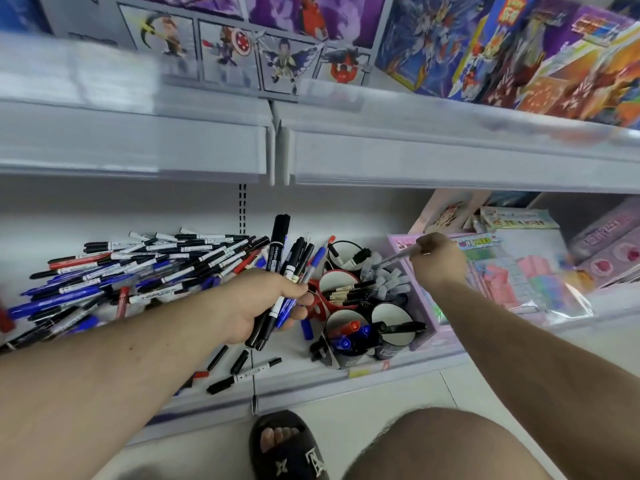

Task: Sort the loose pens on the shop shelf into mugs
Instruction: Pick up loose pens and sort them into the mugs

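Head view: both forearms reach forward over the shelf (311, 372). The left hand (263, 303) has its fingers curled round a bundle of pens (287, 268), tips fanned upward. The right hand (440, 258), fingers closed, pinches a grey pen (398, 257) angled down toward the mugs (360, 306). Loose pens (138, 271) lie heaped on the shelf's left side.

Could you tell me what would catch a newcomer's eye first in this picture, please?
First the big heap of loose pens across the left of the lower shelf. Next the left hand gripping a bundle of markers at centre. Right of it, the right hand pinches a grey pen over the cluster of mugs.
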`<state>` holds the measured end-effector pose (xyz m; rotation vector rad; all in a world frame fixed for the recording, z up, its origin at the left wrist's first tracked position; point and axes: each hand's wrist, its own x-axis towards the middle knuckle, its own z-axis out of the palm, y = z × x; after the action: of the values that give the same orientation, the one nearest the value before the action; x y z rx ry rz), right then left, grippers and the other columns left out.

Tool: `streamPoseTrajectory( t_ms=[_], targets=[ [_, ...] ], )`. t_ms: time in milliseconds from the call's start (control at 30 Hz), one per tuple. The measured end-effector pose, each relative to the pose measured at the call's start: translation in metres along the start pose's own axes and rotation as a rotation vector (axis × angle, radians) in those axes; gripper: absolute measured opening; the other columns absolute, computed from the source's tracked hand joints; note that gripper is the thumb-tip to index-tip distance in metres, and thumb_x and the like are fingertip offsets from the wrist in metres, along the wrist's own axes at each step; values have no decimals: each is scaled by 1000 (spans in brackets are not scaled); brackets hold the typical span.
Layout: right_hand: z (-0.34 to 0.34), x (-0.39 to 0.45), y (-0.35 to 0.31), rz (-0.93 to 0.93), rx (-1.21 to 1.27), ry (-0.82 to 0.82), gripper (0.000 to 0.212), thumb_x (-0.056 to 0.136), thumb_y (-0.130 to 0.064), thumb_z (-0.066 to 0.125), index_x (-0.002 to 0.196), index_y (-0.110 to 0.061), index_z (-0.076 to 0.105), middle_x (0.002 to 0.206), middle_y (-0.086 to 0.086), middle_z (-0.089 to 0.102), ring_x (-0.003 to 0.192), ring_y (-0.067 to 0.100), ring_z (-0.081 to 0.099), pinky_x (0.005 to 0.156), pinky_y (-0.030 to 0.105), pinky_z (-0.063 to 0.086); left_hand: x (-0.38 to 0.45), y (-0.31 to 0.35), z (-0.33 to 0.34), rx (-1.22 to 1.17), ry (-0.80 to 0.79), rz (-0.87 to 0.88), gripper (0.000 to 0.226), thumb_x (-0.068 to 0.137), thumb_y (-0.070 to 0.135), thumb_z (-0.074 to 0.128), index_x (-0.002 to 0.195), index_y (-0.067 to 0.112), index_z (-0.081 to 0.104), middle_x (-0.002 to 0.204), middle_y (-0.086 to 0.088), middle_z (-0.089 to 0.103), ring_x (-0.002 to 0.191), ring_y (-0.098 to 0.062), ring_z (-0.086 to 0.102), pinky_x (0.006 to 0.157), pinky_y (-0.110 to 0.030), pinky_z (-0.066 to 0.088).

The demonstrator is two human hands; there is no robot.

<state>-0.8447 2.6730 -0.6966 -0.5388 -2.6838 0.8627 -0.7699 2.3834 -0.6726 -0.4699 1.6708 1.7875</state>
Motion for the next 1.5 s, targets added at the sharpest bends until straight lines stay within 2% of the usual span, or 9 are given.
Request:
streamPoseTrajectory(
  t_ms=[233,433,633,800,900,967,1167,1367,1500],
  targets=[
    [38,6,10,-75,-179,-113,26,95,-10,44,114,-16,60,89,10,73,73,28,65,49,26,41,9,1,-3,0,16,-7,11,93,10,63,99,3,69,91,-8,77,71,-16,69,60,-27,54],
    [59,3,19,-151,-421,-301,26,97,-19,54,119,-20,68,108,12,73,95,32,66,86,39,56,15,-1,-1,32,18,-28,11,92,11,65,98,3,71,90,-6,77,72,-15,71,53,-25,53],
    [56,3,19,-109,-617,-437,43,100,-40,42,142,-36,48,144,17,41,133,37,37,115,45,29,15,0,1,53,9,-38,13,92,11,65,100,3,71,90,-6,77,73,-14,70,55,-25,54],
    [36,-21,-24,-101,-99,-410,45,98,-36,53,141,-25,52,134,7,56,114,27,58,96,34,46,10,3,6,27,-32,-15,10,92,11,65,97,4,71,93,-7,77,72,-14,70,56,-25,53],
    [17,-48,-69,3,344,-567,26,99,-39,53,108,-20,69,103,3,72,72,16,64,65,28,47,6,5,11,-7,-60,10,8,92,10,64,97,6,69,92,-6,77,72,-14,70,59,-26,54],
    [5,-64,-90,59,531,-686,32,98,-44,55,99,-15,69,94,9,73,63,19,58,57,30,42,1,7,14,-27,-85,26,11,92,11,64,101,7,68,89,-4,77,70,-14,70,59,-26,53],
    [-11,-100,-111,181,510,-851,17,93,-27,67,93,-10,67,75,5,68,64,17,61,56,26,44,-14,8,16,-90,-144,65,17,93,15,64,108,10,69,95,-2,77,74,-13,69,55,-25,52],
    [-18,-110,-128,169,528,-731,20,98,-22,58,96,-3,64,78,11,69,69,23,64,72,40,44,-30,10,8,-215,-197,55,18,96,15,58,111,8,66,99,-4,76,76,-13,73,56,-24,54],
    [-28,-107,-150,263,658,-561,15,101,-16,46,88,-11,50,61,8,58,48,21,56,58,33,48,-41,11,-5,-298,-256,48,17,98,12,54,111,8,64,101,-7,76,74,-16,72,58,-24,53]
  ],
)
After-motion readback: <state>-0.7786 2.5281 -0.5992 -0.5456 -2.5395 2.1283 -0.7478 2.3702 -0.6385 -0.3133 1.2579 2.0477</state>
